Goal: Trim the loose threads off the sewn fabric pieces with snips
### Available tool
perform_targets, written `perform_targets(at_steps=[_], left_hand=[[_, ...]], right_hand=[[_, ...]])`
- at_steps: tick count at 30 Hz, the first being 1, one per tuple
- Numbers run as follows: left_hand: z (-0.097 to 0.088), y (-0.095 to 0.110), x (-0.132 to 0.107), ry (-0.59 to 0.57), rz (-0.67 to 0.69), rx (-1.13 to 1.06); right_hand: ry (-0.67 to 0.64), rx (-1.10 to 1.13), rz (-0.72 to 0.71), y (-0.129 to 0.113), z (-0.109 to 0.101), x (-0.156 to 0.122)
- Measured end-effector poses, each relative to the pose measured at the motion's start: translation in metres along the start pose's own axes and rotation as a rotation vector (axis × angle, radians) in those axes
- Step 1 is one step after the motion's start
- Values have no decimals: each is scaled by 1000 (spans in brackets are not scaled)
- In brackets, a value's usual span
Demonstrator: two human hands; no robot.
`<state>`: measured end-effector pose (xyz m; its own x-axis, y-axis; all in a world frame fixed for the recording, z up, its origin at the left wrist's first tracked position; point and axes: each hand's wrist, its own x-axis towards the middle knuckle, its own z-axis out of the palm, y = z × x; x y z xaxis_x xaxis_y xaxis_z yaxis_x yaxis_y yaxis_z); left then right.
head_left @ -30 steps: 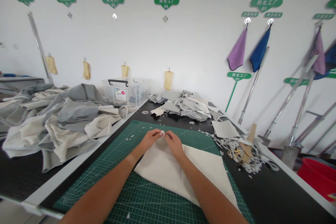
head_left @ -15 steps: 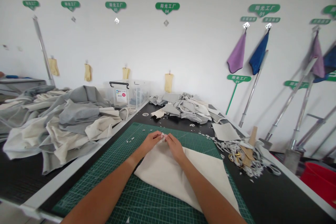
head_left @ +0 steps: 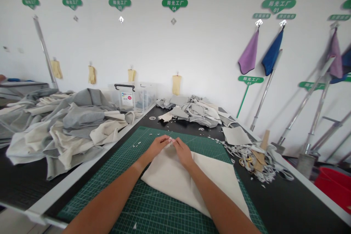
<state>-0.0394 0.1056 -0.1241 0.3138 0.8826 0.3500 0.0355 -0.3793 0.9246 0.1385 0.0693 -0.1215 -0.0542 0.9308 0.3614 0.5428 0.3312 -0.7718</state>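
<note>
A cream-coloured piece of fabric (head_left: 216, 175) lies over the green cutting mat (head_left: 109, 175), its far-left corner lifted by both hands. My left hand (head_left: 159, 145) is closed, fingertips pinching the raised corner. Right beside it my right hand (head_left: 181, 150) is closed on the same corner, so the fingertips of both hands nearly meet. A small whitish bit of the fabric shows between them; its exact form is too small to make out. My right forearm crosses over the middle of the cloth.
Grey and cream cloths (head_left: 82, 117) are heaped on the left, with a clear plastic box (head_left: 137, 97) behind. More grey cloth (head_left: 194, 111) lies at the far end. Scraps and scissors with yellow handles (head_left: 246, 161) sit on the right, near a red bucket (head_left: 333, 186).
The view has shifted slightly. Both hands keep their pinch on the fabric corner, with hardly any movement.
</note>
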Motion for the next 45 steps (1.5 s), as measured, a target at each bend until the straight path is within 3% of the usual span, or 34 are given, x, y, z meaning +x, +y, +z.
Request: perform_targets(at_steps=[14, 29, 45], left_hand=[[-3, -5, 4, -32, 29, 180], [0, 7, -1, -38, -26, 84], [-2, -9, 3, -15, -28, 111]], right_hand=[[-27, -19, -6, 0, 0, 1], [-47, -17, -26, -1, -2, -1], [-54, -66, -53, 3, 0, 3]])
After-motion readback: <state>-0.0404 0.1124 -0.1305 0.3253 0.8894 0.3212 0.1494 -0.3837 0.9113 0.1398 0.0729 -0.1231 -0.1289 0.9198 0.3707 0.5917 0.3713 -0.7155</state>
